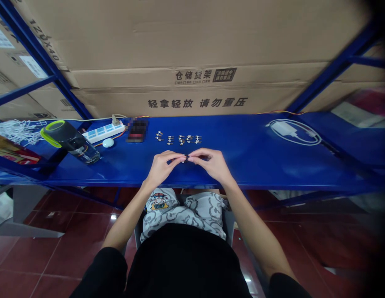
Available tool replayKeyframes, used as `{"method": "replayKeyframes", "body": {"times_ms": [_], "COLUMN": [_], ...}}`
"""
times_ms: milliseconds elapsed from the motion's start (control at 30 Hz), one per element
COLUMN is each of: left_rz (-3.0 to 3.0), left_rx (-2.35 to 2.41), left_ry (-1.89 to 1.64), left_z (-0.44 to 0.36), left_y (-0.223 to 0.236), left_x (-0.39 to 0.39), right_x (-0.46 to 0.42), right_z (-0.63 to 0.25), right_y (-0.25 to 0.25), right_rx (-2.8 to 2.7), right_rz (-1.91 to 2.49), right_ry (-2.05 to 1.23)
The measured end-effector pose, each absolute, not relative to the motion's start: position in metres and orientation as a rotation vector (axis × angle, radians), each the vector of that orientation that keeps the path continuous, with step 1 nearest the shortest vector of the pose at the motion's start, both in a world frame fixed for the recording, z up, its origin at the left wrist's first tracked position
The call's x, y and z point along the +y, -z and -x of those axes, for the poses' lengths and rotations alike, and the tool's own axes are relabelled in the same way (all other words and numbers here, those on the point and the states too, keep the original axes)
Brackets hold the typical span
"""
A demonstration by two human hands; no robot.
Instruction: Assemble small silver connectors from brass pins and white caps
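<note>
Brown cardboard with printed black Chinese characters stands behind my blue metal tabletop, and below I see dark red floor tiles. Both my hands meet near the front edge of this tabletop, at its middle. My left hand is closed to a pinch of thumb and fingers, and my right hand makes the same pinch from its side. Between the two pinches is a small dark piece (too small and too covered for me to tell what it is exactly). Just beyond my fingers lie small white parts with thin pins, arranged in several little groups. More to the left are a dark blurred-out object, a white rounded item, a white power strip and a tilted bottle. Far right, a white charger lies with its looped cable
</note>
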State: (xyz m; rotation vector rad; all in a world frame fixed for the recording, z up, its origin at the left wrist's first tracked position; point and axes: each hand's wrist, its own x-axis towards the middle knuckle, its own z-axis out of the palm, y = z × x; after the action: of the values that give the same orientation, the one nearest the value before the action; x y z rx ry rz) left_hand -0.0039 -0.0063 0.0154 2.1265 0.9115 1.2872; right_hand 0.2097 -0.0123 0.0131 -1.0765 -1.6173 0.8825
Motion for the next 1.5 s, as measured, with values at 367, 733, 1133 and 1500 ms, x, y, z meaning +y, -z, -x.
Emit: {"method": "replayKeyframes", "body": {"times_ms": [367, 733, 1133, 1500], "left_rz": [-2.108, -2.122, -2.056, -2.211], "left_rx": [0.891, 0.84, 0.939, 0.912], "left_ry": [-1.282, -1.288, -1.351, -1.28], "left_z": [0.0043, 0.0036, 0.0025, 0.0041], "left_y": [-0.0143, -0.0143, -0.0161, -0.008], "left_x": [-0.0065, -0.0071, -0.0091, -0.0024], "right_x": [-0.0146, -0.0156, -0.0161, -0.014], "right_z": [-0.2099, -0.2099, -0.21, -0.21], "right_y": [-0.0138, -0.015, -0.0163, -0.013], "right_rx": [-1.646, -1.631, -1.659, -1.653], "right_rz": [1.076, 1.051, 1.015, 1.08], "right_ry": [-0.907, -0.91, -0.905, -0.808]}}
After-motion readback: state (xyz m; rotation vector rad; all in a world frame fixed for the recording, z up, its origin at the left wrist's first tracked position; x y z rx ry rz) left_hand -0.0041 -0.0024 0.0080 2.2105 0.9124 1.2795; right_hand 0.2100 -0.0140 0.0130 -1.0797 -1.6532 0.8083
